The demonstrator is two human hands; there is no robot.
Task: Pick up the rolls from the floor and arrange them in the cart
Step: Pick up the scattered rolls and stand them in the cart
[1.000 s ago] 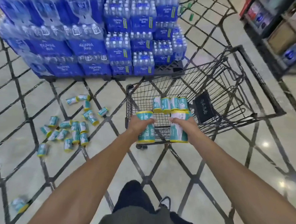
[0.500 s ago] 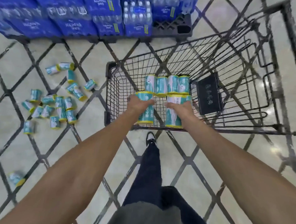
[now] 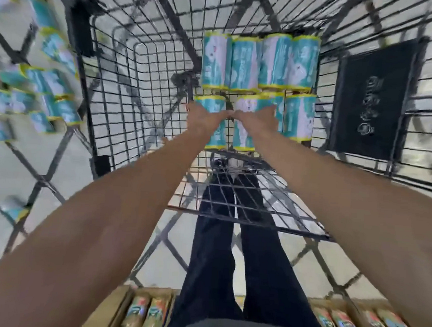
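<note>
Both arms reach down into the black wire cart (image 3: pixel 108 81). My left hand (image 3: pixel 203 118) grips a teal roll with yellow ends (image 3: pixel 213 105). Beside it, my right hand (image 3: pixel 258 120) grips a second roll (image 3: pixel 249 104). Both rolls sit low in the basket, just in front of a row of several rolls (image 3: pixel 260 61) lying side by side at the far end. One more roll (image 3: pixel 298 118) lies to the right of my right hand. Several rolls (image 3: pixel 45 87) remain scattered on the floor left of the cart, blurred.
A black panel with white writing (image 3: pixel 373 99) lies in the cart's right side. My dark-trousered legs (image 3: pixel 233 240) stand behind the cart's lower wire shelf. Cardboard boxes of packaged goods (image 3: pixel 145 313) line the bottom edge. The floor is pale tile with dark diamond lines.
My head has tipped down and closer over the cart. Both hands have lowered their rolls from the rim down into the basket, next to the row of rolls.
</note>
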